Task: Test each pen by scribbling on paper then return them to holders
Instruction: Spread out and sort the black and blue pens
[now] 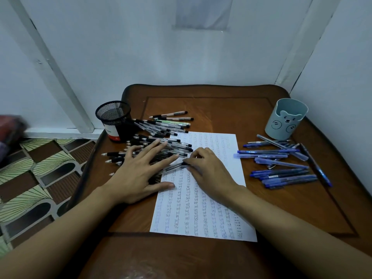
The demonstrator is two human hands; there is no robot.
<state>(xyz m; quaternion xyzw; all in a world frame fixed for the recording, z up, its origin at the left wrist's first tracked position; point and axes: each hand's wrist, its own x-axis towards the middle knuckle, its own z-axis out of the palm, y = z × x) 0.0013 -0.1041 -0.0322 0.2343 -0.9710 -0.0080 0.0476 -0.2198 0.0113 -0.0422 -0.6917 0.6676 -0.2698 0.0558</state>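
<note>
A white sheet of paper (203,202) covered in rows of scribbles lies in the middle of the brown table. Left of it sprawls a pile of black pens (161,127). My left hand (141,170) rests flat on that pile with fingers spread. My right hand (209,170) lies on the paper and pinches the end of one black pen (173,167), which lies low across the sheet's left edge. A black mesh holder (114,119) stands at the back left. A light blue bear holder (285,119) stands at the back right, with a pile of blue pens (281,164) in front of it.
The wooden table (261,208) sits in a white-walled corner. A patterned floor (36,178) shows to the left, beyond the table's edge. A dark reddish object (10,125) lies at the far left edge of view.
</note>
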